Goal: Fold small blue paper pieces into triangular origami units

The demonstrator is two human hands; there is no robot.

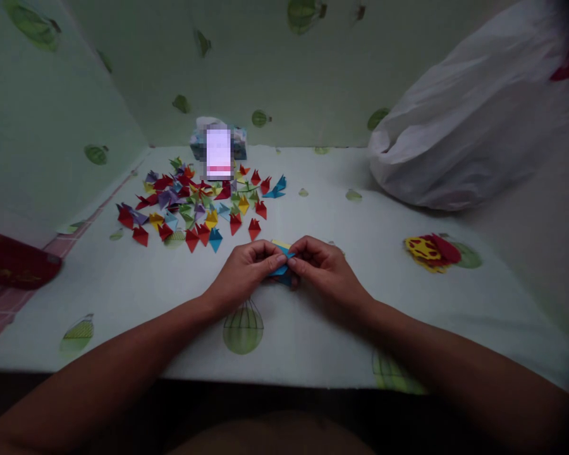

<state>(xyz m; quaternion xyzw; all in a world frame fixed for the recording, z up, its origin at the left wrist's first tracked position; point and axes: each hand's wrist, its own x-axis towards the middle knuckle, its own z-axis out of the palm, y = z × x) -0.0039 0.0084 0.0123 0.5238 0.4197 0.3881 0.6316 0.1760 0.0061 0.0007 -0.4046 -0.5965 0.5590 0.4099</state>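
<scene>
Between my two hands is a small piece of blue folded paper (279,270), held just above the table in the middle of the view. My left hand (249,265) pinches its left side between thumb and fingers. On the other side, my right hand (320,265) grips the paper's right edge, thumb close to the left thumb. A yellowish strip (281,243) shows behind the blue paper; I cannot tell what it belongs to. Beyond my left hand lies a spread of many-coloured folded paper cranes (192,212), with a blue crane (277,188) at its right edge.
A blurred-out lit phone (219,151) leans against a tissue box (241,144) at the back. At the back right sits a big white plastic bag (436,151). Yellow and red cut-out pieces (431,249) lie at right, a red packet (19,260) at far left.
</scene>
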